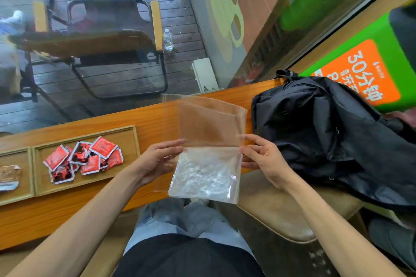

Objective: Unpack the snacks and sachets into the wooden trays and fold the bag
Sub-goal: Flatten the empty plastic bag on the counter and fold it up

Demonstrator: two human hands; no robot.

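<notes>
A clear plastic bag (207, 148) is held up in front of me above the wooden counter edge, and nothing shows inside it. My left hand (159, 159) pinches its left edge at mid height. My right hand (261, 157) pinches its right edge at the same height. A crease runs across the bag between my hands. On the counter to the left, a wooden tray (130, 139) holds several red sachets (85, 157). A second wooden tray (27, 177) at the far left holds brown and white snack packets (9, 175).
A black backpack (326, 132) lies on the counter and a stool at the right. A tan cushioned stool (276, 207) stands below it. The glass window behind the counter shows a folding chair (117, 47) outside. My legs are below the bag.
</notes>
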